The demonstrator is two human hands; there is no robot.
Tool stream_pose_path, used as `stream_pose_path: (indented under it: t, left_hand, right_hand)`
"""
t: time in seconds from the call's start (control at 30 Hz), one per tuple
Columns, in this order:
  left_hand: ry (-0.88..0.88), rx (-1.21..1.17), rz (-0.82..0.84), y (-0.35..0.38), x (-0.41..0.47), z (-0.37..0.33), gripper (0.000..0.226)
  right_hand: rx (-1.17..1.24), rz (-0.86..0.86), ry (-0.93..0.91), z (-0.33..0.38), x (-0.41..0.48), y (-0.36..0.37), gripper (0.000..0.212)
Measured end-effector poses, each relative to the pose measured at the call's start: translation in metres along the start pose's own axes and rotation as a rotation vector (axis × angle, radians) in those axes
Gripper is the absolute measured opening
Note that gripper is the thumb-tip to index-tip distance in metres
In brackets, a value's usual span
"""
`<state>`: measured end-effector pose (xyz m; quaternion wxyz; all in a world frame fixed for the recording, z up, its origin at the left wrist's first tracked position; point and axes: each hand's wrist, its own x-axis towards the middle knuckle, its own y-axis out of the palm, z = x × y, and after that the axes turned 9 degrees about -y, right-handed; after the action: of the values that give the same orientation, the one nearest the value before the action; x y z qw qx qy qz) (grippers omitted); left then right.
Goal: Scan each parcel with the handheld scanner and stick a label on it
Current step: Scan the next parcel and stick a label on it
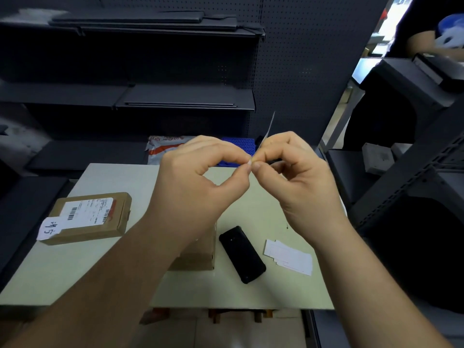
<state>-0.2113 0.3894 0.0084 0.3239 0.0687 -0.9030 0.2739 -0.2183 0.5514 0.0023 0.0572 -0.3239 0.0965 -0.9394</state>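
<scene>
Both hands are raised above the pale table. My left hand and my right hand meet fingertip to fingertip and pinch a thin white label that stands edge-on between them. A brown cardboard parcel with a printed shipping slip and a handwritten white sticker lies at the table's left. A second brown parcel is mostly hidden under my left forearm. The black handheld scanner lies flat on the table, with a small stack of white labels to its right.
Dark metal shelving with a pegboard back stands behind the table. A white and orange mailer bag and a blue crate lie beyond the far edge. Another person's arm shows at the top right, above a black rack.
</scene>
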Motion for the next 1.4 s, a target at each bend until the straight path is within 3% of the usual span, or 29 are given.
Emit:
stream_pose_path:
  t: [0.07,0.17,0.3,0.43,0.6,0.67,0.8,0.9,1.07,1.2,1.3,1.4]
  left_hand:
    - [-0.051,-0.036,0.004,-0.005,0.002,0.005,0.009]
    - [-0.261,-0.193,0.062,-0.013,0.006,0.009,0.013]
    - [-0.554,-0.413,0.179,-0.019,0.015,0.016,0.013]
    - [-0.607,-0.446,0.268,-0.008,0.02,0.032,0.014]
    - [-0.591,-0.429,0.336,0.022,0.02,0.033,0.015]
    - [-0.61,-0.421,0.361,0.039,0.019,0.032,0.016]
    - [-0.86,-0.55,0.272,0.083,0.026,0.039,0.013]
    - [-1.072,-0.791,0.191,0.117,0.034,0.049,0.015]
    - [-1.217,-0.833,0.18,0.167,0.031,0.07,0.016]
    - [-1.322,-0.895,0.133,0.188,0.024,0.081,0.018]
    - [-1.35,-0.866,0.094,0.193,0.022,0.088,0.02]
    - [-1.361,-0.845,0.063,0.195,0.021,0.091,0.021]
  right_hand:
    - [-0.038,-0.017,-0.009,0.0,0.003,0.008,0.015]
    - [-0.004,-0.048,0.043,0.0,0.008,0.021,0.012]
    - [0.379,-0.143,0.312,-0.004,0.014,0.037,0.017]
    - [0.54,-0.24,0.447,-0.015,0.012,0.038,0.009]
    - [0.394,-0.321,0.482,-0.026,-0.001,0.021,0.003]
    - [0.363,-0.349,0.5,-0.035,-0.006,0.007,0.013]
    - [0.318,-0.409,0.657,-0.074,-0.015,-0.033,0.03]
    - [0.285,-0.454,0.849,-0.121,-0.033,-0.072,0.027]
    - [0.211,-0.563,1.069,-0.205,-0.068,-0.129,0.018]
    - [0.11,-0.652,1.135,-0.256,-0.078,-0.156,0.014]
    - [-0.064,-0.567,1.149,-0.286,-0.076,-0.165,0.011]
    - [-0.342,-0.335,1.103,-0.308,-0.075,-0.168,0.011]
